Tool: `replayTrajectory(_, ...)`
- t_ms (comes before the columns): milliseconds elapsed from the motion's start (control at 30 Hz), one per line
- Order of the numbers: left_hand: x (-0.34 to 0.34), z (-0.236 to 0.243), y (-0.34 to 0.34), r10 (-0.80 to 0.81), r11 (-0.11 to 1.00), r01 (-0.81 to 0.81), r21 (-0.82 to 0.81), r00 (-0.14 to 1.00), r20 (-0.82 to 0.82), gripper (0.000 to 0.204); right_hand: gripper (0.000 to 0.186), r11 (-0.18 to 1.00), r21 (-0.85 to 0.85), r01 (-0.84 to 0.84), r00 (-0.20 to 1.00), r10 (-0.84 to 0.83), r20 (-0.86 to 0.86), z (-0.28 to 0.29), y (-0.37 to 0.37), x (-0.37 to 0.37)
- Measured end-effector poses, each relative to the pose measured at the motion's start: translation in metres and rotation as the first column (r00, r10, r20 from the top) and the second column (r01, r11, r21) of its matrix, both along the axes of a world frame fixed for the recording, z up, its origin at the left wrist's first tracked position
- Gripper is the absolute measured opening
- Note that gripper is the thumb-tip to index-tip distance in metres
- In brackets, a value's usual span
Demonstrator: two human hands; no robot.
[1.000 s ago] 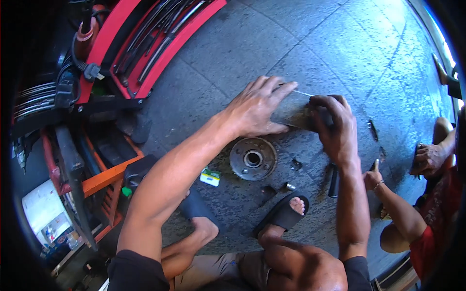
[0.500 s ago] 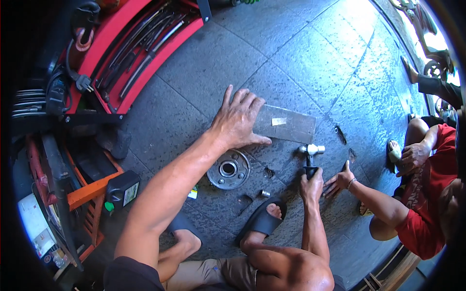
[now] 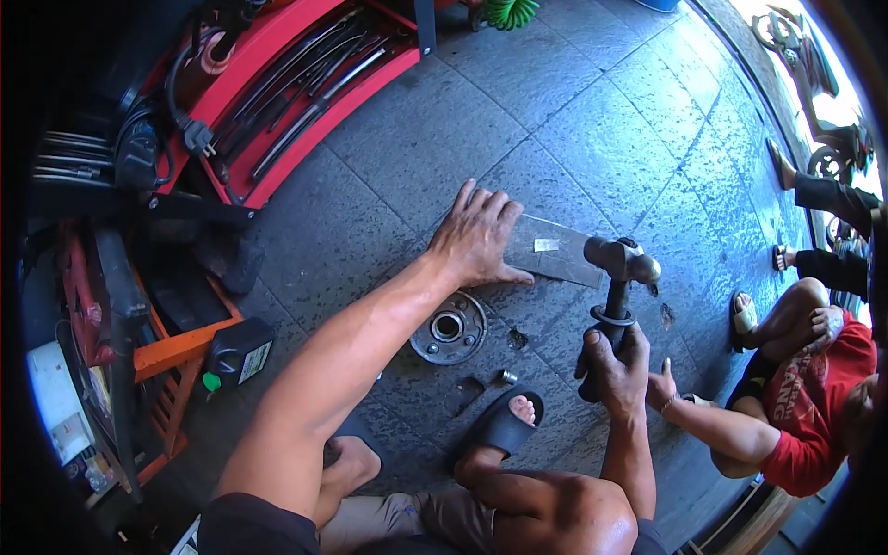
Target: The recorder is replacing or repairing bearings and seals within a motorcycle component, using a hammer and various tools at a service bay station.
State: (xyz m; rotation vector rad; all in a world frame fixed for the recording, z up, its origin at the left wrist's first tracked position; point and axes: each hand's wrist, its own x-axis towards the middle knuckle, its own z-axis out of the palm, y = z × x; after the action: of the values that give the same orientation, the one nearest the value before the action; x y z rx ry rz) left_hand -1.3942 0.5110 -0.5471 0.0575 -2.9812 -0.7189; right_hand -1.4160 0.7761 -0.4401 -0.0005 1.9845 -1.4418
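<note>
My left hand [image 3: 476, 239] spans the left end of a flat grey rectangular sheet [image 3: 564, 254], fingers over its far edge and thumb along the near one. A small pale label sits on the sheet's top. In my right hand [image 3: 618, 370] is a ball-peen hammer [image 3: 624, 259] with a dark handle, raised; its head overlaps the sheet's right end in the view. Near my left forearm a round metal hub [image 3: 450, 326] with bolt holes lies on the floor. A small metal socket [image 3: 509, 376] lies by my right sandal.
A red tool drawer [image 3: 314, 102] full of hand tools stands far left, above an orange frame [image 3: 180, 347] and a black bottle [image 3: 240, 353]. On the right a person in a red shirt [image 3: 819, 407] squats, one hand [image 3: 662, 384] reaching beside mine. Motorcycles [image 3: 819, 83] stand beyond.
My right hand has lifted the hammer up from low beside the sheet's near right corner. My left hand stays on the sheet. The view has shifted slightly.
</note>
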Motion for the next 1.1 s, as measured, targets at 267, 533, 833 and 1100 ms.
replayTrajectory(267,0.001,0.001,-0.001,-0.015,1.000,0.015,0.025,0.999,-0.034,0.104,0.030,0.878,0.431,-0.209,0.907,0.338,-0.249,-0.005,-0.028,0.002)
replayTrajectory(533,0.001,-0.002,-0.001,-0.025,0.999,0.025,0.038,1.000,0.008,0.102,0.026,0.911,0.347,-0.225,0.846,0.359,-0.395,-0.003,-0.043,0.005)
replayTrajectory(833,-0.001,0.004,0.000,-0.031,1.000,0.031,0.002,0.999,0.030,0.102,0.031,0.895,0.386,-0.223,0.856,0.369,-0.362,0.016,-0.040,-0.005)
replayTrajectory(1100,0.000,0.005,0.003,-0.016,1.000,0.015,-0.016,1.000,-0.008,0.103,0.030,0.800,0.559,-0.219,0.806,0.471,-0.358,-0.004,-0.057,0.002)
